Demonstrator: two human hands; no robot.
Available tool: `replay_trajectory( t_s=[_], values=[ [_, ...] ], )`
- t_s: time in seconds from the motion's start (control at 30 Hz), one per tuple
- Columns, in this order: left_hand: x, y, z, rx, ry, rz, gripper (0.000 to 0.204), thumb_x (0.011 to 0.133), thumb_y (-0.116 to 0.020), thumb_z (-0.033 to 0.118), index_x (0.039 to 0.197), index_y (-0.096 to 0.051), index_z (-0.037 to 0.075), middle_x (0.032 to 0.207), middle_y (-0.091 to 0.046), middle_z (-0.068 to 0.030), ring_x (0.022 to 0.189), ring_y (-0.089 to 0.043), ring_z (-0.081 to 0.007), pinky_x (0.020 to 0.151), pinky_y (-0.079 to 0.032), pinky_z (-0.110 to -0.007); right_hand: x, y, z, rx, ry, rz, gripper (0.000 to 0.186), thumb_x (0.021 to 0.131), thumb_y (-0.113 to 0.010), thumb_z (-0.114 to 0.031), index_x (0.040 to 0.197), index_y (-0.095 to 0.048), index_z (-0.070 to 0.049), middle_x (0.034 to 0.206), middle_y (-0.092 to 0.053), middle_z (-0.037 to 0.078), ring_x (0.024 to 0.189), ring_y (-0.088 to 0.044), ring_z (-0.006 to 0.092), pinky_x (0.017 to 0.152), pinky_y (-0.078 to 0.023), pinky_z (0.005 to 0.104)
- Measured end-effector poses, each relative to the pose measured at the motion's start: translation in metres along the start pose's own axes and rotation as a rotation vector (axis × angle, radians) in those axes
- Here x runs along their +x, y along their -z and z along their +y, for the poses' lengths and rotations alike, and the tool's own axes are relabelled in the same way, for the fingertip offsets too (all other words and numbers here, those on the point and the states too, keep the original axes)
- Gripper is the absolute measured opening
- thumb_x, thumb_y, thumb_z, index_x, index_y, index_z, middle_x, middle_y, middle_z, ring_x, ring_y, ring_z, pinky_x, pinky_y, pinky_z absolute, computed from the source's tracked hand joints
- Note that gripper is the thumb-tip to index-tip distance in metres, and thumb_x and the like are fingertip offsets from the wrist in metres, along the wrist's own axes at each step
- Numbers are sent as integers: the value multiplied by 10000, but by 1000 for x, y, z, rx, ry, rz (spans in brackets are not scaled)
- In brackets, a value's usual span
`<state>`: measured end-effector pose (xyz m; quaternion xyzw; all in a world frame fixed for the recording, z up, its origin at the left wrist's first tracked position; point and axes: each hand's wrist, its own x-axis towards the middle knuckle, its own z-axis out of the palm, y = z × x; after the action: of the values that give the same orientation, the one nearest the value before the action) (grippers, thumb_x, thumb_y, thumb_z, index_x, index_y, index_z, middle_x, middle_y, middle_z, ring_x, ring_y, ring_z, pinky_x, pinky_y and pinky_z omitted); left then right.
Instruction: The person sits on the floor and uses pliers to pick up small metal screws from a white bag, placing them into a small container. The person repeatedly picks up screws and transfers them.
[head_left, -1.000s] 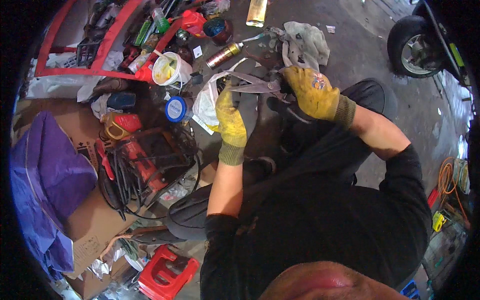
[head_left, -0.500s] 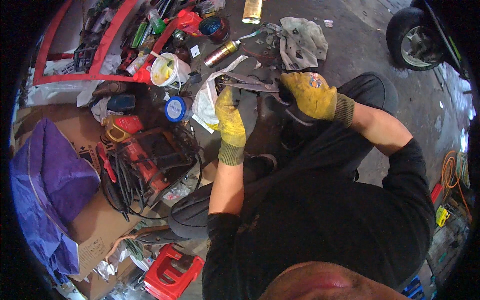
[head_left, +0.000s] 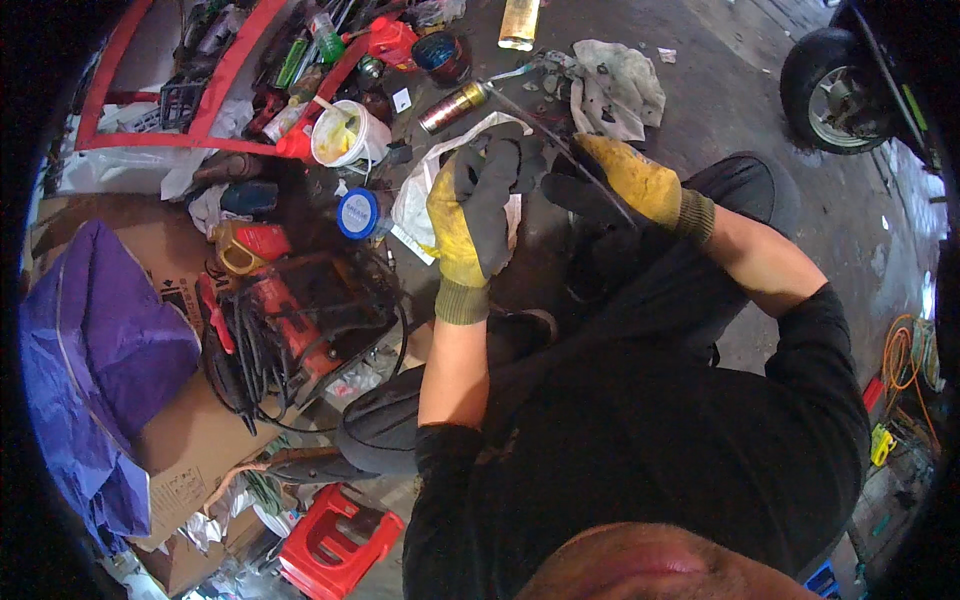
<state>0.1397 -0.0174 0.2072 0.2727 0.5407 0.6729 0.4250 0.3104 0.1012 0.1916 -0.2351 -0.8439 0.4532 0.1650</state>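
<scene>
My left hand (head_left: 468, 205), in a yellow and grey glove, has its fingers curled at the edge of a crumpled white sheet (head_left: 412, 208); what lies within them is partly hidden. My right hand (head_left: 612, 180), gloved alike, grips a long, thin, grey metal piece (head_left: 605, 190) slanting up and left; I cannot tell if it is the shears seen edge-on. A blue-lidded tub (head_left: 356, 213) stands left of the sheet, and a spray can (head_left: 452, 106) lies beyond it.
A white bucket (head_left: 338, 135), red frame (head_left: 205, 105) and clutter fill the upper left. A red machine (head_left: 300, 330) with coiled cable and purple fabric (head_left: 100, 340) on cardboard lie left. A grey rag (head_left: 615, 85) is ahead, a wheel (head_left: 835, 100) upper right, my bent legs below.
The shears' wide blades, earlier across my left glove, no longer show there; a thin metal length slants from my right hand. My left hand's dark fingertips have come up into view.
</scene>
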Motion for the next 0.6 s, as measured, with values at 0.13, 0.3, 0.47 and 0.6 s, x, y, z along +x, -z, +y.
replay_trajectory(
  t_s=[0.13, 0.3, 0.47, 0.6],
  values=[
    [-1, 4, -5, 356, -239, 71, 218, 986, -600, 88, 1170, -672, -4, 1048, -705, -46, 942, -636, -116, 828, -511, -286, -6, -14, 9, -203, 115, 106, 462, 910, -690, -420, 1130, -629, -19, 1022, -682, 220, 963, -668, 398, 803, -528, 463],
    [1, 13, -18, 383, -435, 198, 295, 973, -616, 64, 1252, -644, -28, 1140, -696, -69, 1016, -631, -144, 899, -504, -300, -2, -5, -10, -190, -91, -190, 544, 921, -653, -342, 1316, -526, 10, 1239, -601, 248, 1149, -592, 398, 975, -466, 433],
    [8, 8, -39, 305, -516, 265, 368, 961, -626, 68, 1314, -602, -31, 1288, -643, -120, 1141, -612, -204, 996, -487, -357, -5, -31, 4, -568, 124, 208, 492, 834, -737, -385, 1106, -559, -15, 999, -636, 186, 851, -654, 348, 731, -534, 441],
    [9, -1, -47, 185, -579, 320, 356, 955, -681, 127, 1259, -629, -51, 1179, -695, -111, 1036, -656, -180, 908, -522, -321, 0, -26, 10, -486, 146, 124, 415, 840, -679, -266, 1141, -552, -10, 973, -625, 143, 765, -620, 274, 663, -530, 378]
  ],
)
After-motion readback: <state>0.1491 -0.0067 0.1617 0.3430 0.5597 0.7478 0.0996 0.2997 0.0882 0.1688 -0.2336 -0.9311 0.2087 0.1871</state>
